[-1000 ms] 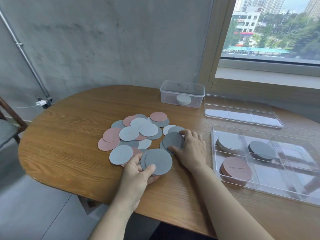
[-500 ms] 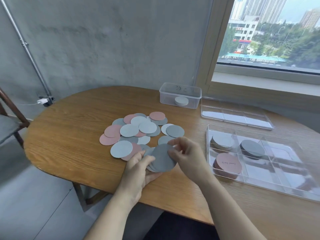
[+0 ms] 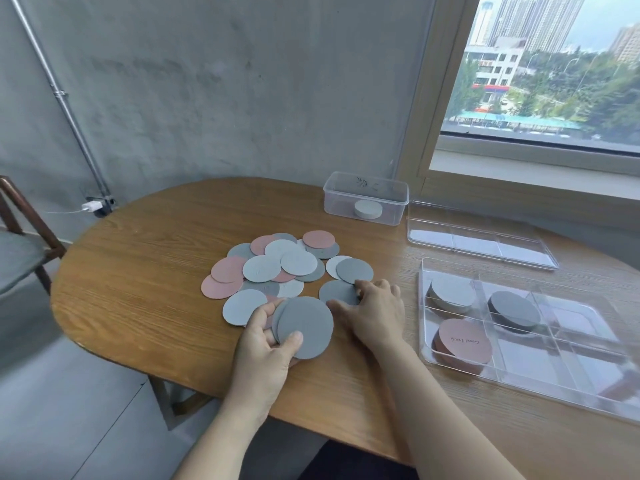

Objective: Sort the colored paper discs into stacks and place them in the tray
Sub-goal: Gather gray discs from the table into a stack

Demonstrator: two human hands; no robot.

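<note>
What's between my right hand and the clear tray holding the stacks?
Nothing: the head view shows only bare wooden table between the right hand, which touches a dark grey disc, and the tray.

Left hand (image 3: 266,344): grips dark grey stack (image 3: 304,327), thumb on top.
Right hand (image 3: 375,311): pinches single grey disc (image 3: 337,292) lying on table (image 3: 138,289).
Loose pile (image 3: 277,265): pink, light grey and dark grey, overlapping.
Tray (image 3: 519,374): three stacks, separate compartments.
</note>
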